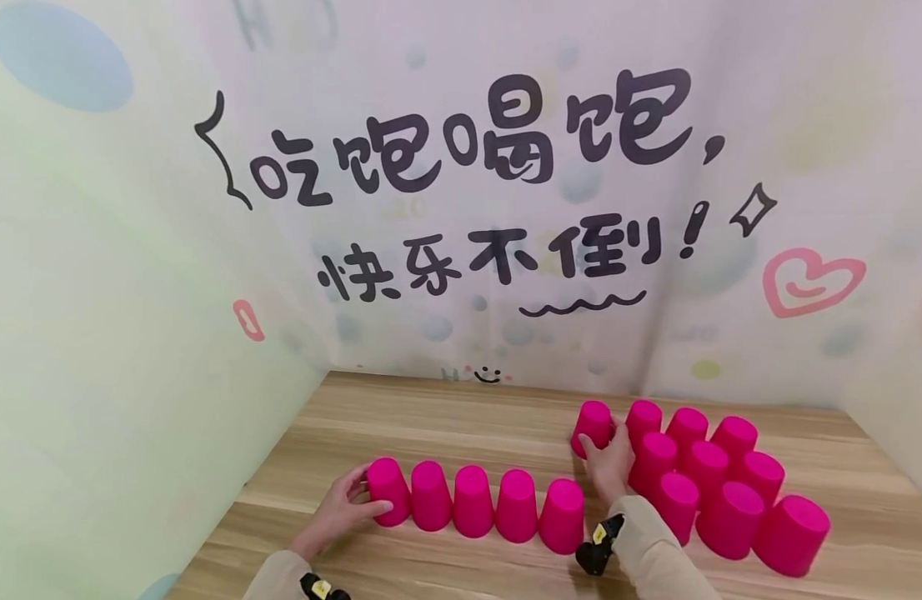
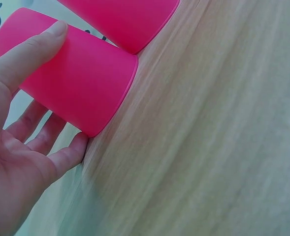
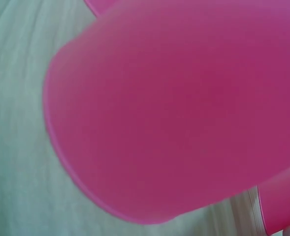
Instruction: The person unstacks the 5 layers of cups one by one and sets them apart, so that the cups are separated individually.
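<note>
Upside-down pink cups stand on the wooden table. My left hand (image 1: 343, 510) holds the leftmost pink cup (image 1: 388, 493) of a front row, thumb on its near side; in the left wrist view the thumb lies across this cup (image 2: 80, 78) and the fingers curve behind and below it. Farther back, my right hand (image 1: 611, 463) grips another pink cup (image 1: 593, 427) between thumb and fingers, at the left end of the back row. A cup (image 3: 174, 113) close to the camera fills most of the right wrist view and hides most of that hand.
The front row continues right with several cups, ending at one (image 1: 562, 517) near my right wrist. Right of my right hand, several more cups (image 1: 704, 471) stand in close rows. A printed cloth wall (image 1: 461, 333) rises behind the wooden table (image 1: 446, 417).
</note>
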`<state>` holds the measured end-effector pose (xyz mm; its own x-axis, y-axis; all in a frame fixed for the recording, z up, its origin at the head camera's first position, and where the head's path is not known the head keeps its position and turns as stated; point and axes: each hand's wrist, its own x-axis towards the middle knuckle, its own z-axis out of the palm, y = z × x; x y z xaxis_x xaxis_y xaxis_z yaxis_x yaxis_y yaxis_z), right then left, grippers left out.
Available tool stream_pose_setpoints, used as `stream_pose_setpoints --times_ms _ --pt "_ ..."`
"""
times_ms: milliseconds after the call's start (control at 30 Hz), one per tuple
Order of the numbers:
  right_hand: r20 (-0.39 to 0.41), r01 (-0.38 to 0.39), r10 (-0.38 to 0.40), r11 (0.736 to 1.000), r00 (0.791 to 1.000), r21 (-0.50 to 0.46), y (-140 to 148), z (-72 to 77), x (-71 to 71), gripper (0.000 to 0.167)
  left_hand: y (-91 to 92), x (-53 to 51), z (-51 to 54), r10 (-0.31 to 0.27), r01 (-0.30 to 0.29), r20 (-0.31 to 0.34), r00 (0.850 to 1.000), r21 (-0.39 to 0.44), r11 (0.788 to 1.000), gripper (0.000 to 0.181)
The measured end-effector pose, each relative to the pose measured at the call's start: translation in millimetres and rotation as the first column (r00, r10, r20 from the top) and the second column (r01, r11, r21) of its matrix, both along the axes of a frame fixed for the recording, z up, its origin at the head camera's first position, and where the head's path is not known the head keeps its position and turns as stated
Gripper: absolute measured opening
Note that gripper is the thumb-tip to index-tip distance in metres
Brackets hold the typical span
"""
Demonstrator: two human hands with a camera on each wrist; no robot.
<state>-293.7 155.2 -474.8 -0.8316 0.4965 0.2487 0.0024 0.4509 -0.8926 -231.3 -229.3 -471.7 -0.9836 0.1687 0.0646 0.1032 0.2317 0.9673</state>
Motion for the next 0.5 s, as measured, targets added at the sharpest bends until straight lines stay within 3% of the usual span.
stream_pose_setpoints --times_ms 500 --pt "-0.012 0.038 -0.038 0.999 0.999 -0.022 1.7 -2.8 -5.1 0.055 -0.2 -0.3 -0.6 -0.003 0.003 0.004 1.000 0.005 1.000 0.062"
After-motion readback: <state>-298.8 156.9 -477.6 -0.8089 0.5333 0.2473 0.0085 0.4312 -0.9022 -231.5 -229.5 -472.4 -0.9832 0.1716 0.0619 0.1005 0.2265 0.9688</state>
